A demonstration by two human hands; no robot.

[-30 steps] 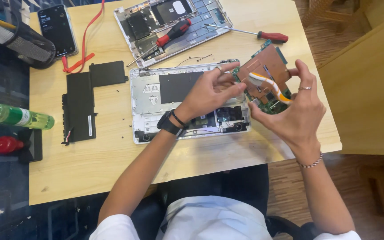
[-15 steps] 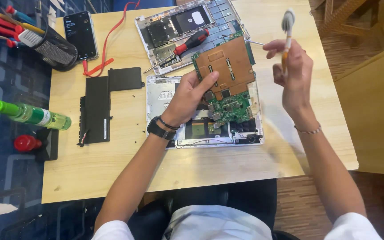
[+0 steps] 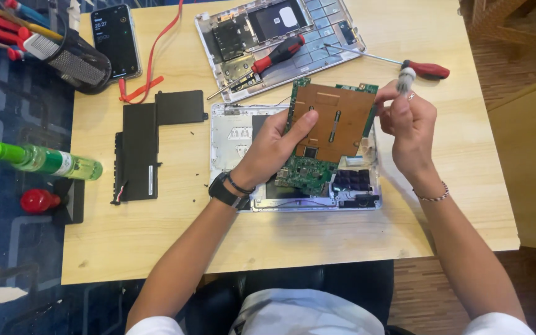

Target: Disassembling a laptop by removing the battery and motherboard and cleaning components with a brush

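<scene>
So the circuit board (image 3: 330, 127) is up off the open laptop shell (image 3: 237, 133), tilted, roughly over the middle of the table (image 3: 175, 236). Most of its face is covered by a big copper-brown sheet with a couple of dark slots in it, and the lower end is bare green board packed with small chips. There's a thin green strip showing along the top edge too.

The left hand (image 3: 274, 146) grips the board from its left side, thumb pressed flat across the copper face and the other fingers tucked behind. The right hand (image 3: 407, 121) is just beside the board's right edge, fingers bunched together pinching a small brush (image 3: 406, 79) with pale bristles pointing up toward the far edge.

The silver shell lies flat under the board. Left of it lies a black L-shaped battery (image 3: 147, 146) with a small white label near its lower end. Toward the far edge there's the laptop's other half (image 3: 336, 43) with a red-handled screwdriver (image 3: 277, 54) lying on it, and a second screwdriver (image 3: 420, 67) beside it on the wood. A phone (image 3: 116, 40) with its screen lit sits at the far left corner. Off the left edge stands a green bottle (image 3: 41, 160) with a white label band.
</scene>
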